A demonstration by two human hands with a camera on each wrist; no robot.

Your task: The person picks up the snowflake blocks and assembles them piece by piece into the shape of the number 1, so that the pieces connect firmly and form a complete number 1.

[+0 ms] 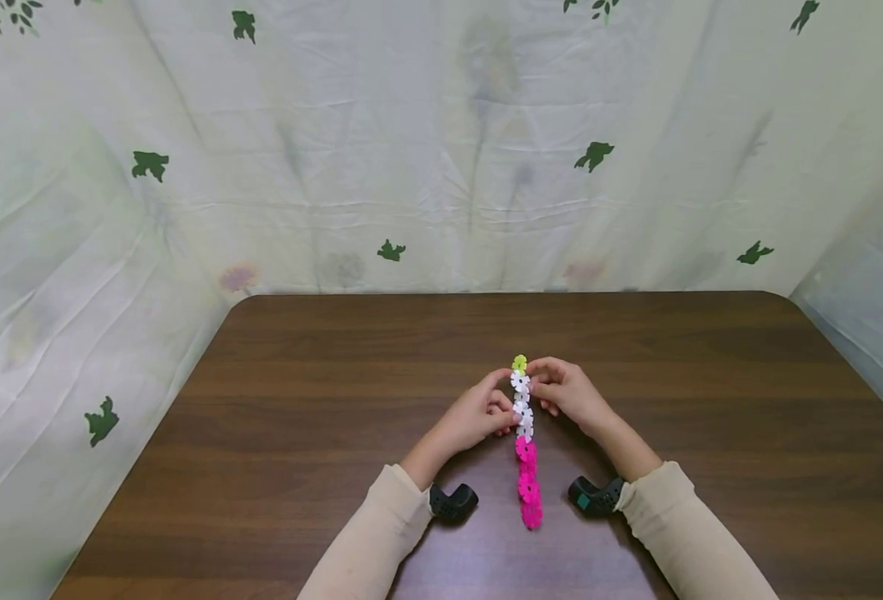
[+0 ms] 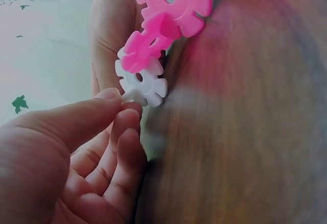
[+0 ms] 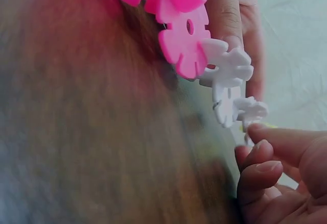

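Note:
A chain of slotted flower-shaped plastic discs runs between my hands in the head view. Its near end has several pink discs (image 1: 528,483), its middle several white discs (image 1: 520,381), and its far tip a yellow-green disc (image 1: 520,363). From the left, my left hand (image 1: 475,414) pinches the white part, thumb against a disc edge. My right hand (image 1: 572,396) holds the far part from the other side, near where white meets yellow-green. In the right wrist view, the thumb and fingers hide most of the yellow-green disc. The discs interlock at angles to each other.
The chain is over a brown wooden table (image 1: 299,467) with rounded far corners. A pale curtain (image 1: 441,167) with green leaf and bird-like shapes hangs behind it. Black wrist devices sit at the left cuff (image 1: 454,503) and right cuff (image 1: 595,497).

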